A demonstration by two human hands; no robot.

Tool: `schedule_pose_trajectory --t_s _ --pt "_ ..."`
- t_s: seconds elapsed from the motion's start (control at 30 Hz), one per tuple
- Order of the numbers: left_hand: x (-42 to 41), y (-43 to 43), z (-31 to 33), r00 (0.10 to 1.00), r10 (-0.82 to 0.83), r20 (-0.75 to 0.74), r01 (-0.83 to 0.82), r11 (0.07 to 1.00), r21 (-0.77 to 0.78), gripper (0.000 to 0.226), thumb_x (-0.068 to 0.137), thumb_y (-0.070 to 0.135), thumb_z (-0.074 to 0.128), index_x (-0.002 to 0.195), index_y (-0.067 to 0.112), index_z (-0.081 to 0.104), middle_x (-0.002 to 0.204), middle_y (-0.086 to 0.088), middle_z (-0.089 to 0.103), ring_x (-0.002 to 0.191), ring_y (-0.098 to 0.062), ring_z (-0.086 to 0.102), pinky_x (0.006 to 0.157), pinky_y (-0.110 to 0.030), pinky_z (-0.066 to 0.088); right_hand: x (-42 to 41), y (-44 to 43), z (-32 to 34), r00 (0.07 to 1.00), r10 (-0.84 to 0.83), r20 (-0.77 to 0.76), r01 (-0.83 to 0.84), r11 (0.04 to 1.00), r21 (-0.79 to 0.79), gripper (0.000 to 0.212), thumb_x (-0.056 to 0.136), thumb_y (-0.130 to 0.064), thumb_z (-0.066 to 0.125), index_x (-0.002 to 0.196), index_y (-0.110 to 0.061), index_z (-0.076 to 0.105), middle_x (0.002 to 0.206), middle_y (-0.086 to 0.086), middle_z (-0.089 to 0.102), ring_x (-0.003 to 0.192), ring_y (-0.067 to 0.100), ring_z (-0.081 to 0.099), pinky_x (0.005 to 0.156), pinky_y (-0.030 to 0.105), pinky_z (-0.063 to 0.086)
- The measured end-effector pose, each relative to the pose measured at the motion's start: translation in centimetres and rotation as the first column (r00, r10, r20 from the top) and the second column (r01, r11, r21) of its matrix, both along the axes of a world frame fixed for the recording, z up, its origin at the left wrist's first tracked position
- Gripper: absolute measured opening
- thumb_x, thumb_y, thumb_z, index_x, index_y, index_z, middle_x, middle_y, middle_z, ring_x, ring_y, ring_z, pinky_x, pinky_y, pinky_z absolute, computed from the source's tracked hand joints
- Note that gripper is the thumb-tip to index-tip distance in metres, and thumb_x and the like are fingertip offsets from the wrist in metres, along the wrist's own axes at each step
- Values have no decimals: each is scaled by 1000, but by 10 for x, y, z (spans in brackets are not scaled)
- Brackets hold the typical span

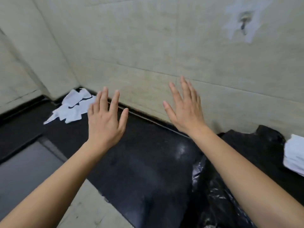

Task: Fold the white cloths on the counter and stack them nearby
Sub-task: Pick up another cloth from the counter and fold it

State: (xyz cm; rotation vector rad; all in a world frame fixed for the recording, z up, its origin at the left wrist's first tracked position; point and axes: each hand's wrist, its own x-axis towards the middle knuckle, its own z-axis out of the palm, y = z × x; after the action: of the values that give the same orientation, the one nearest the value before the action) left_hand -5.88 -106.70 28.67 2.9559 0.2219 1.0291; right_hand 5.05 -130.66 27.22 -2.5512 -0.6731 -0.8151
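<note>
Both spread, empty: left hand [105, 124], right hand [187, 112]. Needed corner pinches on crumpled white fabric cloths [72, 111] beyond left hand.

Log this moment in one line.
left hand open, empty | right hand open, empty | crumpled white cloths in corner of black stone counter | stacked white cloths at right

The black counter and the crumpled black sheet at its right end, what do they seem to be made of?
Counter: probably polished stone, perhaps granite; glossy, faintly speckled, with a soft glare patch. Black sheet: thin plastic film, likely a bin bag; sharp wrinkles catch shiny highlights.
</note>
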Motion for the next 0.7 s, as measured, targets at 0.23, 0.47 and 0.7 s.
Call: schedule_pose_trajectory --t_s 0.23,0.47,0.7 --pt "-84 164 -15 965 245 -89 -252 965 -70 66 96 51 35 150 13 36 159 -20 25 145 -39 25 107 -57 30 -49 199 -29 964 245 -104 -254 963 -85 68 100 -58 32 158 -25 21 165 15 13 151 35 15 120 51 19" --pt "-125 366 -25 948 297 -111 -308 946 -104 68 98 52 32 153 12 31 161 -21 19 148 -37 19 112 -56 26 -68 417 -35 948 293 -125 -305 948 -89 68 101 -55 35 159 -22 18 166 15 8 153 34 10 123 48 14" --pt "-134 528 -27 929 338 -149 -356 926 -122 69 100 49 40 156 14 22 163 -18 12 150 -33 10 116 -54 22 -73 576 -34 930 327 -166 -349 929 -123 68 101 -47 45 158 -17 23 164 20 13 150 38 17 120 51 21"
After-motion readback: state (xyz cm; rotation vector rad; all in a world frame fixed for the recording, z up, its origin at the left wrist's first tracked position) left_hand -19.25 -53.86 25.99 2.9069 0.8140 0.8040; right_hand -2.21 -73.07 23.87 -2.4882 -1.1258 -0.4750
